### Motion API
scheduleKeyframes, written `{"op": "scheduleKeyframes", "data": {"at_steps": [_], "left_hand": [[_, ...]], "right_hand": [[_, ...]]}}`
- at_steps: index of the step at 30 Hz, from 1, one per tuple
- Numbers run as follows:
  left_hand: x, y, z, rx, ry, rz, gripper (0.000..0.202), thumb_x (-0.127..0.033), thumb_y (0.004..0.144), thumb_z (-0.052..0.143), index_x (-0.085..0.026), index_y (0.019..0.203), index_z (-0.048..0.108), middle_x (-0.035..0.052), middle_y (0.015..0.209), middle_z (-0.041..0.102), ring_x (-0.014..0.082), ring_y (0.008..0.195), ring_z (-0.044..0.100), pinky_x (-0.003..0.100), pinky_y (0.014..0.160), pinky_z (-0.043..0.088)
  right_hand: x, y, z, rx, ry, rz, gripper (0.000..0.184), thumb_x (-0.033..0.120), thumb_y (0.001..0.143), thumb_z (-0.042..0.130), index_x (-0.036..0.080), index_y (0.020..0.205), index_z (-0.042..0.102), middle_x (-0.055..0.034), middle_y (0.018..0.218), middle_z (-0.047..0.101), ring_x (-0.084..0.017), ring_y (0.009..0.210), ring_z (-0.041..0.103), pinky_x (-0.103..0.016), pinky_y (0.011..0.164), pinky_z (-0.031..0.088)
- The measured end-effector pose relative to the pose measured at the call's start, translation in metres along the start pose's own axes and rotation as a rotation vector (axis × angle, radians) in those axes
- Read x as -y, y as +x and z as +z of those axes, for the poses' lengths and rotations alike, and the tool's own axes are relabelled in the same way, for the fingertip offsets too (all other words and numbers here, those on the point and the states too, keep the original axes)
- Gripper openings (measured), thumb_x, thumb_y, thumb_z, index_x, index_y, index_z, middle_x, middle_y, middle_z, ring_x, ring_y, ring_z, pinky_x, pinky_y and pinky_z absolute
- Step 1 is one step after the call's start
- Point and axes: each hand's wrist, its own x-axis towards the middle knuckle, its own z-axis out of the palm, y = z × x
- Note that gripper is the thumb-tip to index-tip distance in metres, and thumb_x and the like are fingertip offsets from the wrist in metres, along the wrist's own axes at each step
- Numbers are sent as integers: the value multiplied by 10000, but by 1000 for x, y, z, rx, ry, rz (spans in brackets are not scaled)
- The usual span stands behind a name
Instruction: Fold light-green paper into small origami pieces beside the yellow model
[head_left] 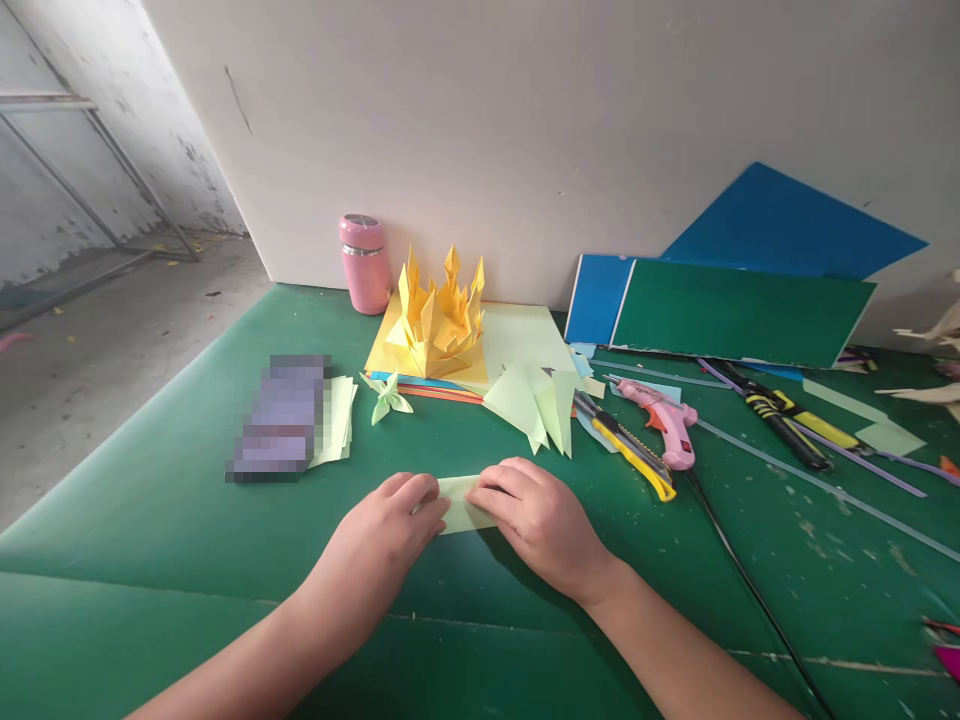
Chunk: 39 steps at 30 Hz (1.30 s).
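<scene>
A pale green strip of paper [459, 505] lies flat on the green table between my hands. My left hand [401, 520] is closed on its left end, fingertips pressed together. At the other end my right hand [529, 515] has its fingers closed on the paper too. Both hands hide the ends of the paper. Just beyond them sit a pale green folded paper flower [388, 398] and several larger pale green folded pieces [529, 400]. Farther back, a yellow folded paper crown shape [439, 325] stands on a stack of coloured sheets [525, 335].
A pink bottle [367, 270] stands at the back by the wall. On the left is a pixelated purple object [281, 415] beside pale green sheets [339, 420]. To the right lie a yellow cutter knife [634, 455], a pink glue gun [667, 420] with a black cord, pliers [787, 425] and boards [750, 310].
</scene>
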Motion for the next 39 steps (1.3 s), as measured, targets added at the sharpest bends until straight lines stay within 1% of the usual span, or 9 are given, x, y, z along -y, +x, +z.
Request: {"op": "scheduleKeyframes", "data": {"at_steps": [7, 12, 17, 20, 24, 27, 31, 35, 39], "left_hand": [[-2, -2, 1, 16, 0, 30, 248, -12, 871, 412, -161, 863, 610, 54, 899, 618, 182, 801, 599, 281, 674, 540], [-1, -2, 8, 52, 55, 47, 292, 9, 859, 365, -152, 937, 595, 73, 977, 634, 186, 849, 607, 303, 739, 558], [-3, -3, 7, 65, 103, 53, 423, 80, 774, 388, -157, 1069, 576, 76, 1048, 640, 196, 926, 615, 323, 804, 561], [-6, -5, 3, 84, 41, 34, 378, 58, 789, 407, -163, 1040, 584, 76, 1017, 633, 200, 925, 610, 327, 791, 561], [-6, -6, 5, 41, -10, 8, 336, 13, 835, 409, -200, 1036, 574, 58, 1001, 620, 181, 903, 601, 306, 799, 542], [-6, -6, 7, 45, 23, 10, 321, 2, 839, 420, -201, 1037, 572, 55, 999, 621, 180, 901, 602, 299, 806, 532], [-9, -2, 7, 121, 166, 44, 355, 51, 772, 450, -177, 996, 606, 58, 976, 633, 193, 901, 608, 298, 803, 534], [-13, 1, 5, 152, 253, 96, 433, 72, 716, 453, -149, 1048, 622, 89, 995, 634, 231, 913, 608, 336, 795, 545], [-13, 1, 4, 181, 253, 108, 467, 79, 702, 436, -170, 1045, 631, 83, 1012, 630, 225, 919, 592, 331, 807, 546]], "right_hand": [[0, 0, -1, 1, -1, -30, 292, 97, 934, 406, 162, 871, 683, -59, 815, 674, -188, 749, 550, -300, 649, 471], [-1, -1, -2, -7, 22, -44, 295, 89, 933, 399, 149, 903, 687, -69, 831, 683, -188, 760, 554, -299, 648, 488], [-1, -2, -1, -6, 24, -33, 303, 103, 940, 398, 157, 907, 694, -66, 832, 690, -188, 756, 565, -310, 658, 496], [-1, -2, -1, -7, 30, -23, 287, 109, 938, 416, 158, 904, 696, -66, 831, 690, -185, 755, 568, -306, 658, 497], [-2, -2, -2, 2, 23, -24, 298, 108, 938, 406, 166, 901, 696, -67, 825, 686, -184, 754, 566, -304, 657, 493], [-1, -1, -3, 5, 39, -22, 309, 81, 917, 399, 163, 892, 696, -68, 820, 683, -189, 759, 569, -314, 664, 489], [1, -1, -4, -1, 102, -1, 327, 33, 858, 396, 160, 905, 694, -73, 824, 677, -210, 781, 571, -358, 692, 491], [-4, -3, -3, -69, 209, 86, 420, -19, 818, 371, 175, 1044, 667, -65, 853, 675, -195, 799, 583, -337, 696, 510], [-11, -4, -2, -163, 192, 166, 508, -41, 827, 331, 223, 1136, 636, -58, 894, 656, -188, 838, 577, -335, 712, 523]]}}
